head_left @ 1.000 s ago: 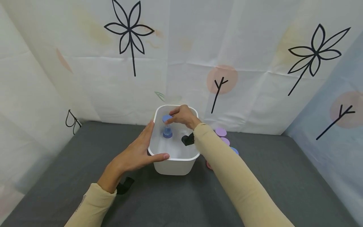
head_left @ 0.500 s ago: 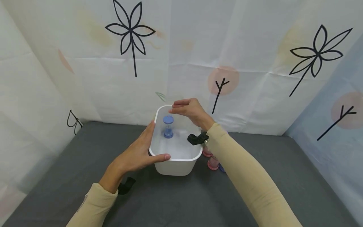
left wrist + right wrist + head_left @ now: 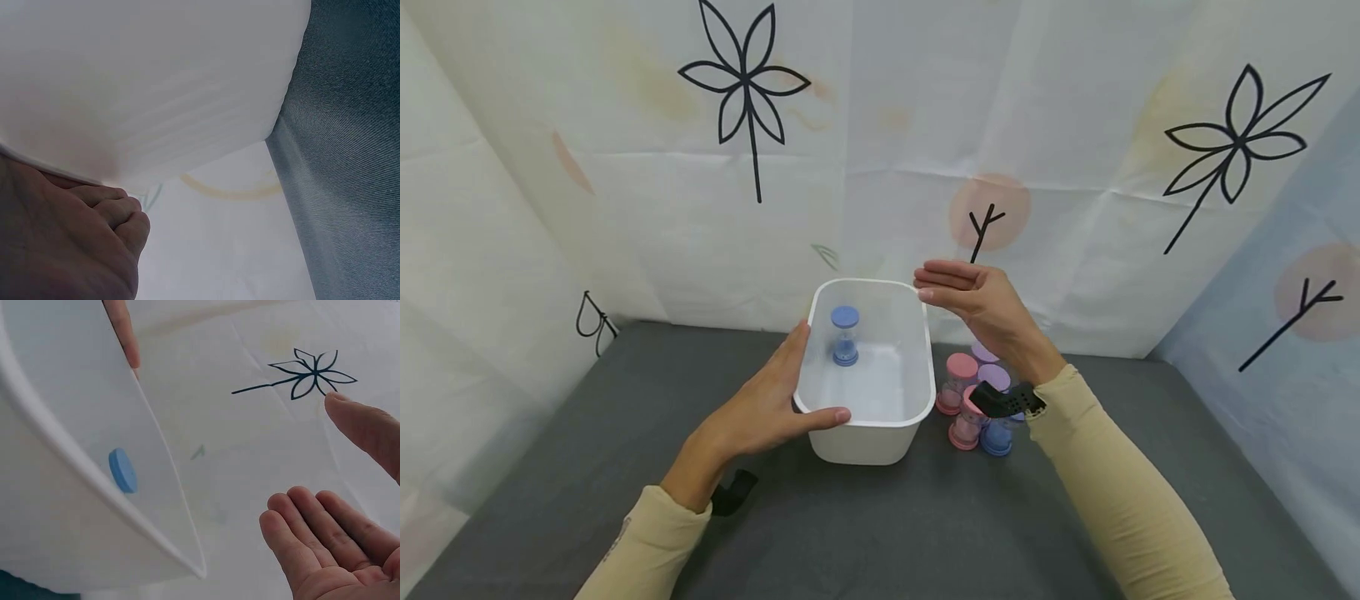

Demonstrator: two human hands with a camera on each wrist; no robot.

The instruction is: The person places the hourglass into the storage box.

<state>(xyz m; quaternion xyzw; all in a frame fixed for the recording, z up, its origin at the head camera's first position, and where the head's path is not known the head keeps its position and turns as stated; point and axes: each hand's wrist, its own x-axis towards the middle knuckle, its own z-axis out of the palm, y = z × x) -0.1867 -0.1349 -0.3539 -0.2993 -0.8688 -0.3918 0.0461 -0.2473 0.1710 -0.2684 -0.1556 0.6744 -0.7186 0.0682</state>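
Observation:
Inside the white plastic tub (image 3: 865,442), a blue sand timer (image 3: 845,336) stands upright near the left wall. Its blue cap also shows over the rim in the right wrist view. My left hand (image 3: 760,408) rests on the tub's near left corner, straight fingers along the left side and thumb on the front rim. Beyond the tub's right rim, my right hand (image 3: 981,304) is in the air with fingers extended and nothing held. Several pink, purple and blue sand timers, including a pink one (image 3: 957,382), stand to the tub's right, partly hidden by the right wrist.
A dark grey cloth (image 3: 880,533) covers the table. White printed fabric (image 3: 895,125) hangs behind and along both sides. A black cord loop (image 3: 595,323) shows at the table's back left corner. Black straps sit on both wrists.
My right hand has let go of the blue sand timer, lifted out of the tub and moved right past its rim. The timer stays upright; my left hand keeps its place.

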